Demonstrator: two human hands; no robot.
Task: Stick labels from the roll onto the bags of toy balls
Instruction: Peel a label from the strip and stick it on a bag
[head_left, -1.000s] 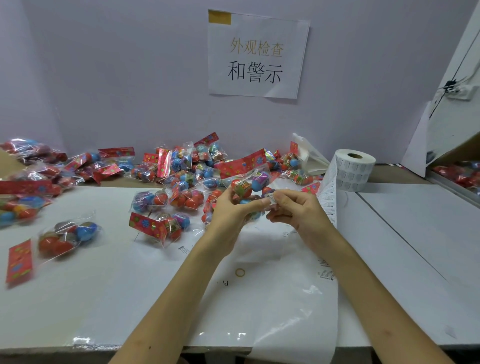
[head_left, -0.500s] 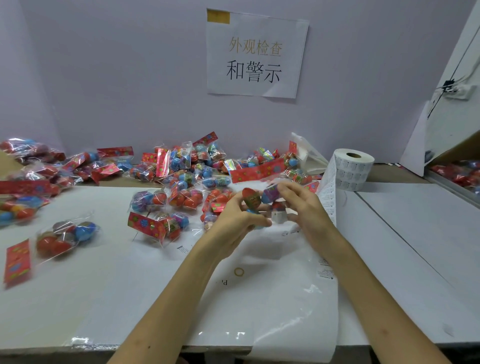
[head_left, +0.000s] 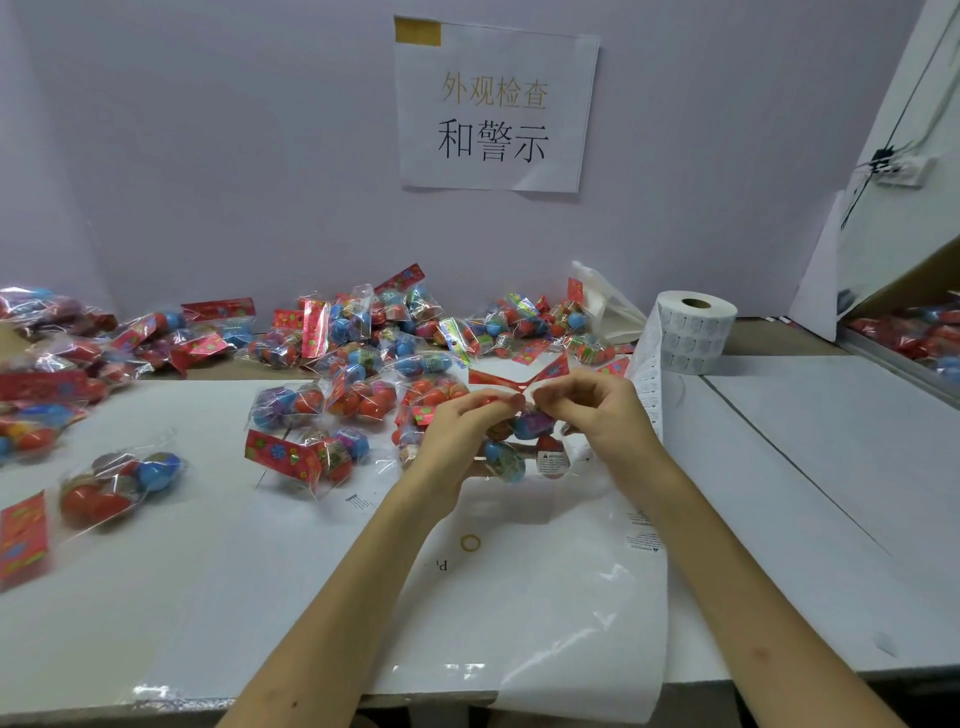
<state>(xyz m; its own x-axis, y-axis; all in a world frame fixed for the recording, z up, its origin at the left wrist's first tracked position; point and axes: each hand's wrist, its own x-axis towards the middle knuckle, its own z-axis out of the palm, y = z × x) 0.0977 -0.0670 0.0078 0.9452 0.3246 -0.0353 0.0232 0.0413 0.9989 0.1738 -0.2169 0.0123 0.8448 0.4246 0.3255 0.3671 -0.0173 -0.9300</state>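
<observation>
Just inside the near edge of the white table a clear plastic sheet lay flat, with a small yellow rubber band resting on it at about six o'clock from the hands. Above it, both hands met over the middle of the table and held one bag off the surface between them. The left hand had its fingers curled and pinched the bag's neck from nine o'clock; the right hand pinched the same neck from three o'clock, fingertips almost touching the other's. The bag was clear film, crinkled and shiny, holding a few small balls in blue, red and mixed prints, and a white label with dark print sat on its lower right side. Its red header card spread out like a bow just above the fingers, at twelve o'clock. Just beside the right hand, a strip of labels ran down from the label roll, which stood on end at two o'clock. At nine o'clock lay a similar bag, and farther out another one. Beyond, from ten to one o'clock, a heap of bags lay against the pale wall, where a paper sign hung at twelve o'clock.
</observation>
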